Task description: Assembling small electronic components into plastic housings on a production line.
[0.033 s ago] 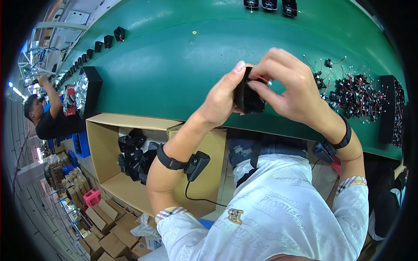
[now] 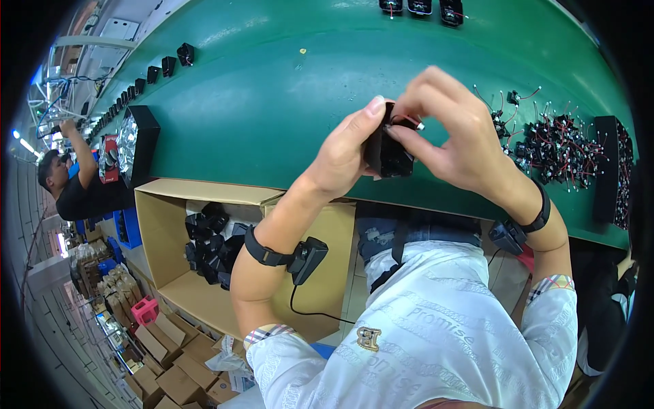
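Note:
My left hand (image 2: 346, 144) is closed around a black plastic housing (image 2: 396, 158), held tilted above the near edge of the green table, thumb along its upper side. My right hand (image 2: 455, 133) reaches to the housing's open upper part, thumb and index finger pinching at a red wire lead (image 2: 409, 119) with a small white plug. Whatever sits inside the housing behind these fingertips is hidden. On the table to the right lies a pile of small black parts with red wires and white plugs (image 2: 562, 151).
A cardboard box (image 2: 204, 185) of black housings (image 2: 214, 238) stands below the table's edge at left. Three black units (image 2: 420, 7) sit at the far edge. A long black box (image 2: 606, 174) flanks the pile. A co-worker (image 2: 85, 174) sits at far left beside a row of housings (image 2: 168, 66).
The fingers of my right hand have shifted slightly upward at the housing, and the red wire lead's white plug has moved a little. My left hand keeps its grip.

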{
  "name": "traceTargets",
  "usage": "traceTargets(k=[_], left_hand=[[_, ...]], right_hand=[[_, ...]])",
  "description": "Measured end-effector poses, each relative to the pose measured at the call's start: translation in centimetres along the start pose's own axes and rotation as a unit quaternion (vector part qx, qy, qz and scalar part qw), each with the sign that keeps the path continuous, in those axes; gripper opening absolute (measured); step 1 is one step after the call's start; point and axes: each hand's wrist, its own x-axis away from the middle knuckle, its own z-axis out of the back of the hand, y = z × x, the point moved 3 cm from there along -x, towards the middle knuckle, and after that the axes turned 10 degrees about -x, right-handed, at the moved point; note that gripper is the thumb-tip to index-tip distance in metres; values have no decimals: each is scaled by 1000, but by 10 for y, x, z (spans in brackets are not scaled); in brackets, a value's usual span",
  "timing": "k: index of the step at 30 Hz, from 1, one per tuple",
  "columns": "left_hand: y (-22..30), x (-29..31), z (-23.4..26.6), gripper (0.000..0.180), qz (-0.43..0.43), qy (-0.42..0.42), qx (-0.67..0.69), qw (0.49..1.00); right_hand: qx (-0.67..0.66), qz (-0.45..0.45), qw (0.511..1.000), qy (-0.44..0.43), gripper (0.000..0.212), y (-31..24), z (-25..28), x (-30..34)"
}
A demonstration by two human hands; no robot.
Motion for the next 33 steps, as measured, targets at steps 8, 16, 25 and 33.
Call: traceTargets(k=[8, 16, 25, 33], left_hand=[[3, 2, 4, 49, 5, -46, -4, 999], [14, 14, -9, 48, -98, 33, -113, 988], [33, 16, -3, 54, -301, 77, -352, 883], [43, 22, -6, 52, -358, 140, -406, 829]], right_hand=[[-130, -46, 990, -17, 27, 6, 14, -3], [-46, 143, 989, 5, 34, -2, 24, 0], [27, 281, 959, 20, 36, -11, 27, 6], [100, 282, 954, 2, 31, -14, 29, 6]])
